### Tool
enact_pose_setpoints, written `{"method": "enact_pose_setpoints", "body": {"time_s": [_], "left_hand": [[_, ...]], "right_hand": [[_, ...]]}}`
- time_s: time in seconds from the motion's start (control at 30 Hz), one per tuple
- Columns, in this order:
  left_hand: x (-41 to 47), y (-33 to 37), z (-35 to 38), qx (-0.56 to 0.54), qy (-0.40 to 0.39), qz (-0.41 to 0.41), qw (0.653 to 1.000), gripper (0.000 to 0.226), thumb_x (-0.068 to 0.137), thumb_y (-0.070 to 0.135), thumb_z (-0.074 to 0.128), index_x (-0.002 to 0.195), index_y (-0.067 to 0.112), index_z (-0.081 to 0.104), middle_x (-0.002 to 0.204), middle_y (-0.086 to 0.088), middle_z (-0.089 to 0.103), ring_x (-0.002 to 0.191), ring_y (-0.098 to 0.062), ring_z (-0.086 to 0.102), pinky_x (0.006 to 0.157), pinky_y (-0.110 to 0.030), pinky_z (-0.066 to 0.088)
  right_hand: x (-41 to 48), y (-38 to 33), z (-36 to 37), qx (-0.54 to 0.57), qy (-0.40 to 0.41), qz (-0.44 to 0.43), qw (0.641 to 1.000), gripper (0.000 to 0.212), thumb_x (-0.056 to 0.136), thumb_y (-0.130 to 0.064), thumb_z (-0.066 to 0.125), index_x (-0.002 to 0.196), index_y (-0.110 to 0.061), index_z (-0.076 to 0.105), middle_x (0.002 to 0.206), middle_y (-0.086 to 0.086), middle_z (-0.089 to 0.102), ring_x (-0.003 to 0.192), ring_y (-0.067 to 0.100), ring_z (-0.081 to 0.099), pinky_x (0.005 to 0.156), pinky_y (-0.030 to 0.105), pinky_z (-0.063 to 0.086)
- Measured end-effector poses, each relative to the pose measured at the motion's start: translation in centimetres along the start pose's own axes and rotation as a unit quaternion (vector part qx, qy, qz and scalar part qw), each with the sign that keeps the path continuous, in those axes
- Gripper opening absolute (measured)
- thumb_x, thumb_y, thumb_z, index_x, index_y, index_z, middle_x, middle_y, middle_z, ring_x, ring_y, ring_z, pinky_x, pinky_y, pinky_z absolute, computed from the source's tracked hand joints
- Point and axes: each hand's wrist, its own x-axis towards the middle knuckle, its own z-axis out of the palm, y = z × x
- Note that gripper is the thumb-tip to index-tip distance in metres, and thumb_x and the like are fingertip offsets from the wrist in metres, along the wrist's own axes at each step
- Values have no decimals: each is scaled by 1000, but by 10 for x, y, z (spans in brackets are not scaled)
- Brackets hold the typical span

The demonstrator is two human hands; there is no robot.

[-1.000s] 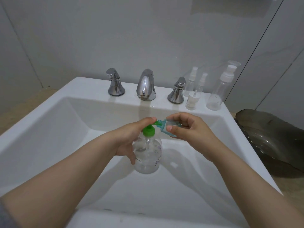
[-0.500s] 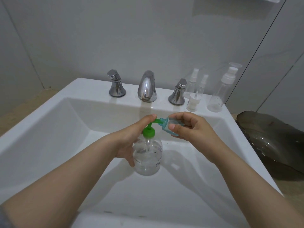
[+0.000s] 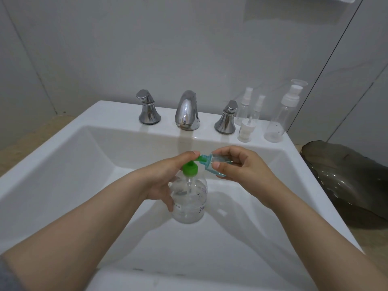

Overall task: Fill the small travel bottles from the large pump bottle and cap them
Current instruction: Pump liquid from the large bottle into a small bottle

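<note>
- Pump bottle (image 3: 189,198) is positioned in the sink (image 3: 63,164), centre.
- Small bottle (image 3: 216,168) is tilted against its nozzle, right side.
- Faucet (image 3: 187,111) is mounted behind, on the rear ledge.
- Spare bottles (image 3: 275,122) are grouped right of it.

A curved chrome faucet (image 3: 187,111) is mounted upper centre on a white ceramic sink (image 3: 42,164); a dark glass dish (image 3: 346,181) is seen at right.
</note>
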Motion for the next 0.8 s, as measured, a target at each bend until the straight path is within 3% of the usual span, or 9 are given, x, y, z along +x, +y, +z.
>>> {"method": "enact_pose_setpoints", "body": {"time_s": [0.17, 0.3, 0.47, 0.53, 0.73, 0.8], "left_hand": [[-1, 1, 1, -3, -2, -9, 1000, 57, 83, 63, 57, 129, 30, 58, 130, -8, 51, 123, -35, 51, 93, -74, 43], [-3, 2, 2, -1, -8, -22, 1000, 83, 59, 70, 62, 133, 31, 56, 136, -10, 48, 125, -39, 51, 98, -75, 37], [-3, 2, 4, 1, -3, -27, 1000, 109, 52, 89, 65, 144, 35, 44, 150, -9, 38, 135, -43, 42, 103, -75, 33], [-3, 3, 5, 2, -3, -25, 1000, 115, 42, 87, 62, 143, 36, 45, 150, -8, 37, 135, -43, 41, 102, -75, 33], [-2, 2, 5, -4, 7, -15, 1000, 110, 39, 82, 65, 139, 37, 48, 146, -6, 39, 132, -43, 43, 98, -76, 36], [-2, 2, 6, -4, 12, -8, 1000, 101, 49, 80, 67, 137, 36, 50, 145, -3, 40, 134, -41, 41, 95, -77, 37]], "right_hand": [[-1, -1, 1, 4, 0, 0, 1000, 17, 84, -9, 71, 99, -16, 68, 101, 7, 70, 89, 21, 68, 83, 32, 59], [-1, -2, 0, 4, 1, 2, 1000, 18, 85, -9, 70, 102, -13, 68, 103, 9, 70, 88, 20, 68, 81, 29, 59], [0, -2, -2, 26, 0, -3, 1000, 21, 86, -9, 69, 107, -11, 67, 107, 10, 70, 93, 20, 70, 81, 28, 59], [0, -3, -2, 26, -1, -4, 1000, 22, 86, -10, 69, 108, -11, 67, 107, 10, 70, 92, 19, 70, 79, 25, 58], [0, -2, -1, 28, 2, -4, 1000, 22, 86, -9, 69, 108, -11, 67, 107, 10, 70, 93, 20, 70, 80, 27, 58], [0, -2, -2, 27, 2, -2, 1000, 22, 86, -9, 69, 108, -11, 67, 106, 9, 70, 92, 18, 70, 78, 25, 58]]}}
